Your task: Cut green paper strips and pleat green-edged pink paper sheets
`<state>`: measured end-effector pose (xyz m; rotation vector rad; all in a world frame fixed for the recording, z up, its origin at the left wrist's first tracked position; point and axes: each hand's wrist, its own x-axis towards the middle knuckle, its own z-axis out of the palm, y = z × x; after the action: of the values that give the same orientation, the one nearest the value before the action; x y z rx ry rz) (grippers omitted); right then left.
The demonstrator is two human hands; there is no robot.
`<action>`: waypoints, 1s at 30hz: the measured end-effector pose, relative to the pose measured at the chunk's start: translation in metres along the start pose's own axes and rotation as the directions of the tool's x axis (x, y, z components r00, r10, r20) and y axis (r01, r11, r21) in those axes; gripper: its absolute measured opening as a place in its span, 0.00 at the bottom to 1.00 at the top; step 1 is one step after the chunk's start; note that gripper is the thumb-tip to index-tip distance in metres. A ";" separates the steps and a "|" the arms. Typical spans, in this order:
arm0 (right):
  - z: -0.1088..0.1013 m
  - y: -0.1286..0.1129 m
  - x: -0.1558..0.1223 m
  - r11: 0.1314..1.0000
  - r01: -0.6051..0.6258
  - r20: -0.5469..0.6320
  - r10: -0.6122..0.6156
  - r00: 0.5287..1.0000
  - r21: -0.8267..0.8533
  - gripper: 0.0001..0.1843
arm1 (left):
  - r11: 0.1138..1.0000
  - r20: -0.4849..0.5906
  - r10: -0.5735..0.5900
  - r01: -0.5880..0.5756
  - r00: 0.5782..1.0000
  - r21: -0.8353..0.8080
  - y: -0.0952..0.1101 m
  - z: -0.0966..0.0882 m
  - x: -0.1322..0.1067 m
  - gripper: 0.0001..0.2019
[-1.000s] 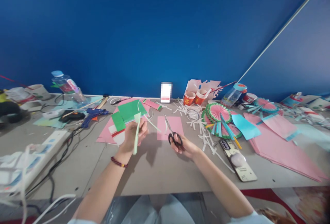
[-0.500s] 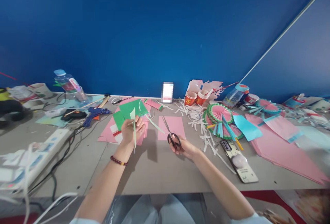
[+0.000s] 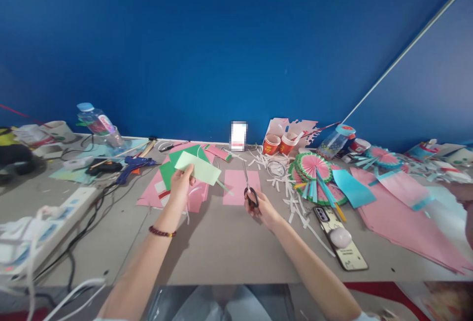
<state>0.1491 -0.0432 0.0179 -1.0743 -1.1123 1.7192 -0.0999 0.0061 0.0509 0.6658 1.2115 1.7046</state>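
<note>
My left hand [image 3: 184,181] pinches a light green paper rectangle [image 3: 199,167] by its lower left edge, holding it above the table. Beneath it lie dark green sheets [image 3: 192,152] on pink paper [image 3: 148,194]. In my right hand [image 3: 263,208] are black-handled scissors [image 3: 251,196], their blades pointing away from me and not touching the green paper. Under the blades a pink sheet [image 3: 233,188] lies flat. A thin pale strip [image 3: 224,187] hangs near the right end of the green paper; whether it is attached I cannot tell.
White paper scraps [image 3: 291,198] and a phone [image 3: 342,242] lie right of my hands, near red paper cups [image 3: 271,144] and a watermelon-patterned paper fan [image 3: 314,167]. At left are a blue glue gun [image 3: 135,166], a power strip [image 3: 62,220] with cables and a plastic bottle [image 3: 98,120].
My left hand has turned the light green paper from edge-on to broad side facing me. The scissors have swung more upright in my right hand. The view has shifted slightly.
</note>
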 end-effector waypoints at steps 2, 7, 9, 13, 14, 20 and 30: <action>0.000 0.000 0.000 1.000 0.007 -0.003 -0.007 1.000 0.016 0.29 | 0.993 -0.047 0.030 -0.036 0.998 -0.116 0.012 0.002 0.002 0.17; 0.002 -0.002 -0.002 0.998 -0.001 -0.025 0.002 1.000 0.064 0.29 | 0.991 -0.023 0.034 -0.037 0.999 -0.126 0.035 0.015 0.026 0.12; 0.002 -0.003 -0.003 0.997 -0.002 -0.022 0.003 1.000 0.073 0.29 | 0.996 0.008 0.020 -0.019 1.000 -0.084 0.033 0.020 0.044 0.10; 0.001 -0.004 -0.002 0.996 0.016 -0.016 -0.015 1.000 0.091 0.28 | 0.995 -0.050 -0.100 0.100 0.994 0.001 0.017 0.023 0.076 0.09; 0.001 -0.004 -0.002 0.995 0.019 -0.016 -0.017 1.000 0.097 0.28 | 0.993 -0.047 -0.113 0.114 0.993 0.019 0.014 0.021 0.081 0.09; 0.001 -0.005 -0.002 0.991 0.031 -0.004 -0.030 1.000 0.129 0.28 | 0.895 -0.097 -0.019 0.060 0.995 0.443 0.016 -0.011 0.088 0.17; -0.001 -0.002 -0.003 0.990 0.023 0.017 -0.026 1.000 0.136 0.26 | -0.182 0.212 0.020 -0.205 0.977 0.962 0.025 -0.081 0.045 0.27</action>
<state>0.1510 -0.0450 0.0201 -0.9585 -1.0006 1.7619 -0.1956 0.0089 0.0400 1.8401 2.4001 0.2701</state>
